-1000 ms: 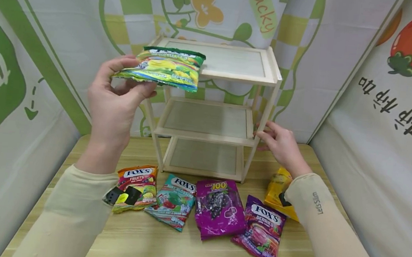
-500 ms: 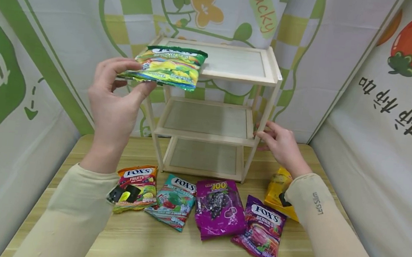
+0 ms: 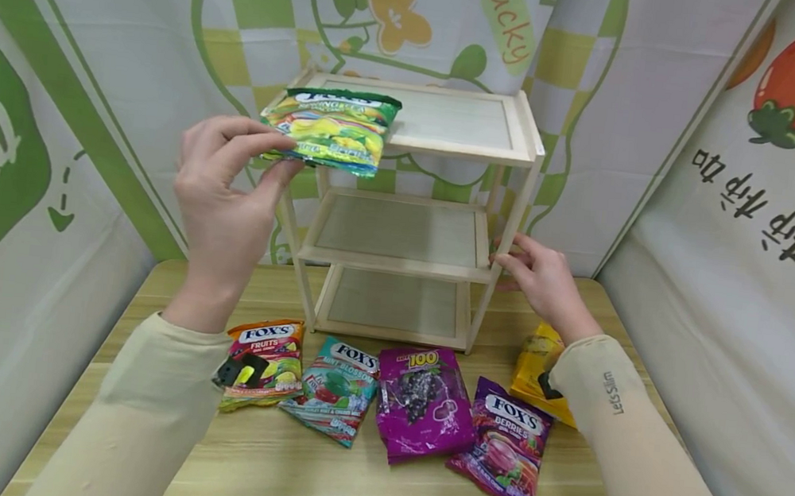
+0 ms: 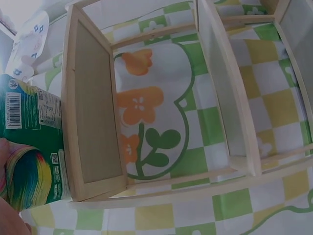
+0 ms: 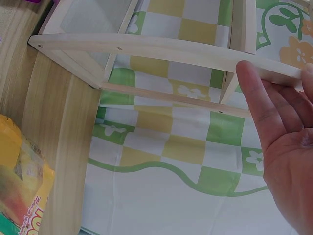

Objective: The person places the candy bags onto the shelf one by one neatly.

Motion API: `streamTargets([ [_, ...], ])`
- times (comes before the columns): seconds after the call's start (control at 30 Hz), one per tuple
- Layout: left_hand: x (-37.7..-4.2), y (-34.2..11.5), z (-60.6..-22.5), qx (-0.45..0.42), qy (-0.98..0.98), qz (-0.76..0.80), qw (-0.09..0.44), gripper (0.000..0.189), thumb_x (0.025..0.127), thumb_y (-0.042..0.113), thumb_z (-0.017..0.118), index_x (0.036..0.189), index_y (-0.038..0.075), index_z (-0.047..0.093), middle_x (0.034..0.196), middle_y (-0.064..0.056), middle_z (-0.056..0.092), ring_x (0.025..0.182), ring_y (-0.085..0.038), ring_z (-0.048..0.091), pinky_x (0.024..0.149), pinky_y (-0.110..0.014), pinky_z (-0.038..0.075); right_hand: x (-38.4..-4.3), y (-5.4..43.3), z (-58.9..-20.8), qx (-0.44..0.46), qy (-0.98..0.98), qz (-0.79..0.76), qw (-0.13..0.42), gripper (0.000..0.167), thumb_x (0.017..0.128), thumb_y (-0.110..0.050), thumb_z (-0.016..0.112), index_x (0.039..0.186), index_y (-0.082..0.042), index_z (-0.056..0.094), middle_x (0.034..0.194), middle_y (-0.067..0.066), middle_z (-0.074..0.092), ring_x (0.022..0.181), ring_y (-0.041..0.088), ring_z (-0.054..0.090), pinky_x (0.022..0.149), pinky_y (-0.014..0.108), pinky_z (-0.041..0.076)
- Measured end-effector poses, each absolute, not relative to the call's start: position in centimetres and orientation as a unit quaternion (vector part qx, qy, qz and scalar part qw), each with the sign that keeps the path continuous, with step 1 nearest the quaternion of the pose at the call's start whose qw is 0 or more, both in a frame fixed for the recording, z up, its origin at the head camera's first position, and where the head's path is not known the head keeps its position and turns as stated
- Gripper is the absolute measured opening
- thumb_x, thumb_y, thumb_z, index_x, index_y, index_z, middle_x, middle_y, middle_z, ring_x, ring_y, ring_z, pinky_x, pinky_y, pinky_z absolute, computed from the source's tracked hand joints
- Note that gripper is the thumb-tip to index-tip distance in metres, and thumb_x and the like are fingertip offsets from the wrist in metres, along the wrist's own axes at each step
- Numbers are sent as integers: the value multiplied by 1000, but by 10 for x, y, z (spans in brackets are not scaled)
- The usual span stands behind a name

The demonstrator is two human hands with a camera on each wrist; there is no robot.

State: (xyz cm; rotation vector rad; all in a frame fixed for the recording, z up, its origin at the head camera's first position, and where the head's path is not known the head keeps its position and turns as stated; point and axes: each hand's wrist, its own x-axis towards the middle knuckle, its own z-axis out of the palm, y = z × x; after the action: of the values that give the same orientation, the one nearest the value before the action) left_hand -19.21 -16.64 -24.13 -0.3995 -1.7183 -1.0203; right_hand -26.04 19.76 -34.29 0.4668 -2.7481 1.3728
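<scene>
My left hand point(image 3: 226, 192) pinches a green and yellow Fox's candy bag point(image 3: 337, 126) by its near left end, thumb below and fingers above. The bag overlaps the left part of the top board of a three-tier wooden shelf point(image 3: 396, 265) in the head view. In the left wrist view, the green back of the bag point(image 4: 36, 122) lies right against the top board, with its barcode showing. My right hand point(image 3: 545, 282) grips the shelf's right post near the middle tier. In the right wrist view its fingertips point(image 5: 247, 73) lie against the post.
Along the table's front lie a Fox's Fruits bag point(image 3: 272, 356), a teal mint bag point(image 3: 335, 390), a purple grape bag point(image 3: 424, 406) and a Fox's Berries bag point(image 3: 504, 446). A yellow mango bag point(image 3: 538, 353) is partly behind the right wrist. Printed curtains point(image 3: 713, 254) enclose the table.
My left hand has shifted slightly to the right, its index finger reaching further over the green bag. The bag has tipped a little, showing more of its front. The right hand stays put.
</scene>
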Motion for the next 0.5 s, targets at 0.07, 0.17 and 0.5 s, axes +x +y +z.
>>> streamTargets([
  [0.07, -193, -166, -242, -176, -716, -413, 534, 14, 84, 9, 85, 94, 2, 80, 102, -15, 71, 112, -30, 56, 102, -30, 35, -260, 198, -343, 150, -884, 443, 17, 42, 108, -20, 53, 147, -4, 51, 126, 24, 68, 98, 39, 73, 77, 36, 64],
  [0.17, -193, -164, -242, -188, -710, -397, 549, 12, 85, 10, 84, 94, 2, 80, 100, -16, 71, 108, -33, 58, 101, -31, 35, -260, 197, -343, 151, -884, 443, 19, 42, 108, -20, 53, 147, -4, 51, 126, 24, 68, 98, 40, 73, 77, 36, 64],
  [0.5, -197, -159, -245, -218, -694, -360, 584, 5, 88, 5, 80, 90, 0, 81, 96, -17, 70, 93, -37, 61, 93, -32, 39, -260, 198, -344, 154, -882, 445, 19, 41, 108, -21, 52, 145, -4, 52, 126, 23, 68, 101, 38, 73, 78, 35, 64],
])
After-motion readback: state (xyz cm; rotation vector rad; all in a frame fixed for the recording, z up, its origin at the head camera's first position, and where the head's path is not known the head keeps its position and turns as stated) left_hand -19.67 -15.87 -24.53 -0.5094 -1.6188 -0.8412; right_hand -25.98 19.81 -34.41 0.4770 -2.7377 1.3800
